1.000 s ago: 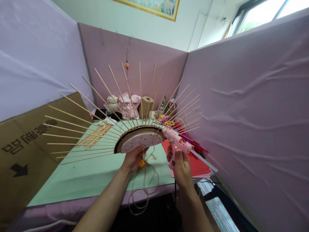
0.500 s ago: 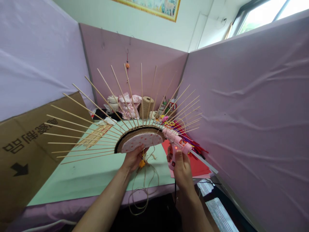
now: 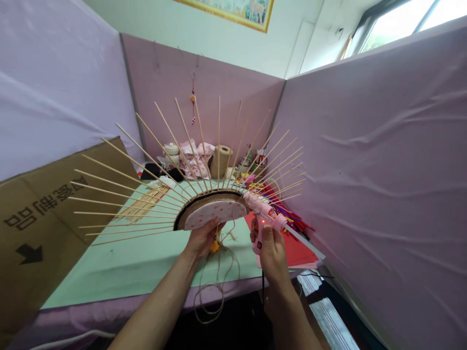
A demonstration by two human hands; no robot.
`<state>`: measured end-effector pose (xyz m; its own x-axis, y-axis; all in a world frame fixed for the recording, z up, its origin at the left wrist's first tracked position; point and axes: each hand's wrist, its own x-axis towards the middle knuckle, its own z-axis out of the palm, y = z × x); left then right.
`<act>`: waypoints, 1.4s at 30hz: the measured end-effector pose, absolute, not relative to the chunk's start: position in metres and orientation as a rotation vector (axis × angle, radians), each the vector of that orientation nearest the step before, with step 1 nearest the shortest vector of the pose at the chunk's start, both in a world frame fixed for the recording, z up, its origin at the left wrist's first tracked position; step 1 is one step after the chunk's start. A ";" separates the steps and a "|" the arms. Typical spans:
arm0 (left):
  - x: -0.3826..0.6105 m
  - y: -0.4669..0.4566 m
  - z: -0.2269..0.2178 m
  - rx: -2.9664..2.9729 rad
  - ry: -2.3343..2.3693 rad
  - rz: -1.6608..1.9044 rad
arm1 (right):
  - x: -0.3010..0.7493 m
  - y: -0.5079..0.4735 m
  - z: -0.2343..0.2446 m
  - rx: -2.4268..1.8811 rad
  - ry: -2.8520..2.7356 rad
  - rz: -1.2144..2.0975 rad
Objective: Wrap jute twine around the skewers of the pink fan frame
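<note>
The left hand [image 3: 201, 239] pinches the near edge of a round disc [image 3: 215, 214], fingers curled under it and thumb on its pale, red-dotted fabric face; a dark rim rings it. Thin wooden sticks [image 3: 146, 181] fan out from that rim like rays, up and away from the grip. The right hand [image 3: 270, 252] is closed around the handle of a pink plastic glue gun [image 3: 263, 213], whose nozzle touches the disc's right edge. Below the left hand, rough twine [image 3: 215, 279] loops over the edge of the smooth green table [image 3: 120, 267].
</note>
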<state>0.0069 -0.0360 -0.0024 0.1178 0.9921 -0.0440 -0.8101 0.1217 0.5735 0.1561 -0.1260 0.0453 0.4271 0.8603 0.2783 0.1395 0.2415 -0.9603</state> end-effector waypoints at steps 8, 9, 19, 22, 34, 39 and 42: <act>0.006 -0.035 -0.004 0.474 0.482 1.387 | 0.155 -0.126 0.047 -1.277 -1.023 0.638; 0.006 -0.035 -0.004 0.478 0.483 1.385 | 0.155 -0.127 0.048 -1.281 -1.020 0.643; 0.007 -0.036 0.000 0.462 0.506 1.392 | 0.158 -0.128 0.041 -1.276 -1.049 0.645; 0.007 -0.036 -0.001 0.469 0.508 1.394 | 0.158 -0.127 0.039 -1.259 -1.086 0.632; 0.008 -0.035 -0.004 0.469 0.488 1.386 | 0.158 -0.125 0.041 -1.276 -1.136 0.606; 0.007 -0.035 -0.003 0.479 0.481 1.376 | 0.158 -0.123 0.037 -1.291 -1.111 0.593; 0.007 -0.035 -0.002 0.476 0.489 1.373 | 0.159 -0.123 0.037 -1.288 -1.099 0.598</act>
